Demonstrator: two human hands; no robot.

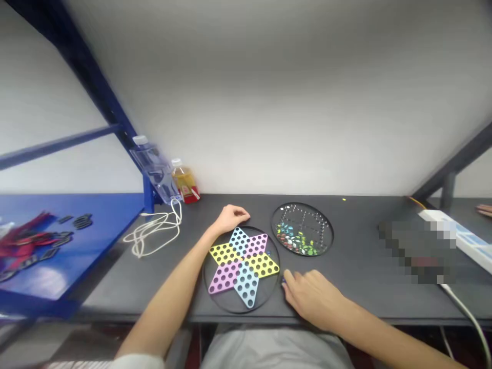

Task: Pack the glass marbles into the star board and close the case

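Observation:
A star-shaped Chinese checkers board (243, 260), with pink, yellow and light blue sections full of holes, lies inside a black round rim (234, 311). My left hand (230, 219) rests at the rim's far side, with its fingers curled together. Whatever they may hold is hidden. To the right of the board, my right hand (311, 296) is low over the table with fingers closed. A bit of dark blue, a small blue piece (283, 280), shows at its fingertips. Tiny blue pieces (268, 252) lie by the board's right edge, inside the rim.
Behind my right hand lies a round black tray (332, 237) holding many small coloured pieces. A white cord (156, 233), a clear bottle (157, 171) and a yellow-and-red bottle (185, 184) stand left. A power strip (461, 236) lies right; someone's hand (484, 210) shows there.

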